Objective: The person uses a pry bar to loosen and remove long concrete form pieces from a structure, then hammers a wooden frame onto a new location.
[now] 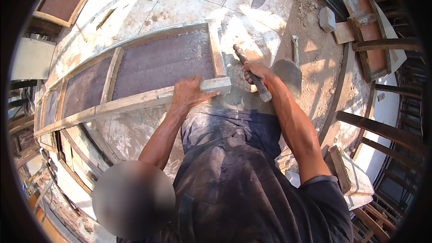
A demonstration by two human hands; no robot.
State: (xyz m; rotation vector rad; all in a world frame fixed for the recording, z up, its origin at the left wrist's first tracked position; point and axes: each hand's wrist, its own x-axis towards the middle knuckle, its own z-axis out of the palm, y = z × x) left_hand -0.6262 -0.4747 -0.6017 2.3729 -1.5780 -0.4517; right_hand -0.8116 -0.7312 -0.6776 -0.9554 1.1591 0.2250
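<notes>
A long wooden-framed panel (166, 63) with a dark purplish-brown face and crosswise battens lies across the left and middle. My left hand (191, 92) grips the near rail close to its right end, fingers over the timber and thumb along it. My right hand (257, 73) is closed round the worn shaft of a hammer (262, 91), just right of the panel's corner and apart from it. The hammer slants, its thick butt toward me; its far end is narrow in this view, so the head's shape is hard to make out.
A pale stained floor (189, 0) spreads beyond the panel, with reddish dirt to the right. A metal bar (295, 50) and a whitish block (327, 19) lie there. Timber forms (369, 36) and beams crowd the right side; another framed panel (62, 2) stands far left.
</notes>
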